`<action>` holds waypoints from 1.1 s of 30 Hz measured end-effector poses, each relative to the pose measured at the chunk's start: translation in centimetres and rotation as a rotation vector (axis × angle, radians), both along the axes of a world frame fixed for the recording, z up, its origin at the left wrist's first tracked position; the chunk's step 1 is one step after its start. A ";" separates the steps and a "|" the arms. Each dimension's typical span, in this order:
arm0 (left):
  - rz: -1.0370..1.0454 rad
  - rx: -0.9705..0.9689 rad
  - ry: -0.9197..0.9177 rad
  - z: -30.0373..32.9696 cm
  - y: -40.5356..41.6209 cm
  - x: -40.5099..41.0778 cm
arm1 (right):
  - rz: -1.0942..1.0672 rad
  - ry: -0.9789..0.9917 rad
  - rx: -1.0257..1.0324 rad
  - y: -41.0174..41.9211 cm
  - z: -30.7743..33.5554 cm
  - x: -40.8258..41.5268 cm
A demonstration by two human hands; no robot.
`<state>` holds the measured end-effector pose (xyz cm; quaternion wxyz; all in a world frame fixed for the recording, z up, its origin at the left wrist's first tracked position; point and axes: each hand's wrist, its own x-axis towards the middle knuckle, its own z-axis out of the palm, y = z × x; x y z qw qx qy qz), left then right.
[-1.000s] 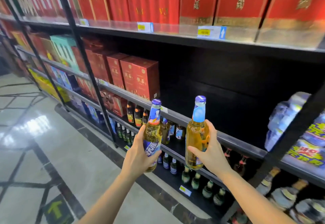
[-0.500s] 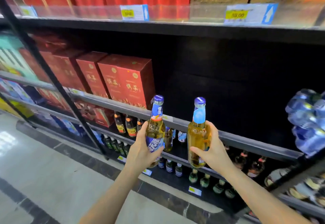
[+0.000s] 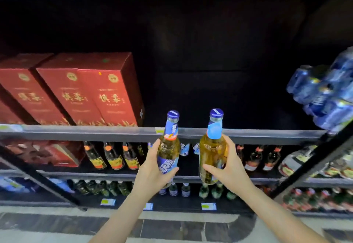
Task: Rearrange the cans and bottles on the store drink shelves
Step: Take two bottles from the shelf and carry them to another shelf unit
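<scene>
I see my left hand (image 3: 152, 168) wrapped around one amber bottle (image 3: 169, 147), my right hand (image 3: 228, 166) clasping the other bottle (image 3: 212, 157), both upright before the shelf rail (image 3: 95, 132); blurred blue packs (image 3: 324, 94), probably cans, sit right

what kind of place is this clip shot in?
Most likely a shop's drinks aisle: tiered dark metal shelves with yellow price tags, rows of red boxed liquor, and shrink-wrapped blue can packs. Each hand holds an amber blue-capped bottle.

A shop: price-tagged shelves (image 3: 76, 131) of bottled drinks (image 3: 112, 157).
</scene>
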<state>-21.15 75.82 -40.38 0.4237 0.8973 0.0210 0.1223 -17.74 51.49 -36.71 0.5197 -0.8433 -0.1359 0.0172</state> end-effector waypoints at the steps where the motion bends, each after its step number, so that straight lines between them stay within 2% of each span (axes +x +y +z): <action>1: -0.002 -0.012 0.001 -1.5 0.0 0.4 | -0.006 -0.008 0.012 0.0 -1.3 0.3; 11: -0.051 -0.095 -0.159 -17.1 -1.7 5.8 | -0.081 -0.157 0.088 -0.2 -15.9 4.0; 16: -0.052 -0.085 -0.283 -22.4 -3.7 8.1 | -0.068 -0.290 0.092 -0.1 -22.2 6.1; 26: 0.011 -0.069 -0.479 -26.6 -6.4 13.1 | -0.078 -0.388 0.149 1.4 -27.6 10.5; 33: -0.005 -0.079 -0.432 -28.9 -6.0 14.7 | -0.116 -0.349 0.114 2.5 -29.4 13.2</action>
